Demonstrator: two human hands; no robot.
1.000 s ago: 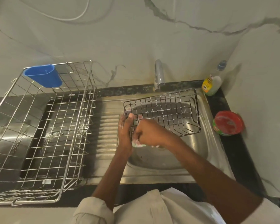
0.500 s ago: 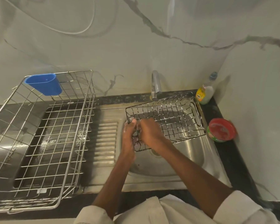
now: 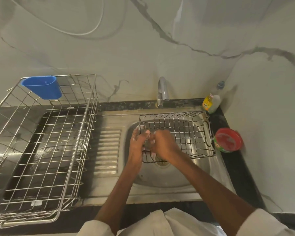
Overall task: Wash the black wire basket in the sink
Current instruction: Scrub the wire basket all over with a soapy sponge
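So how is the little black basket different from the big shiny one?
The black wire basket is smaller and dark; the silver dish rack is bigger and shiny. The black wire basket is over the sink, soapy, with both hands on it; the silver dish rack sits to the left, untouched, with a blue cup hooked on it. Both are made of wire grids.
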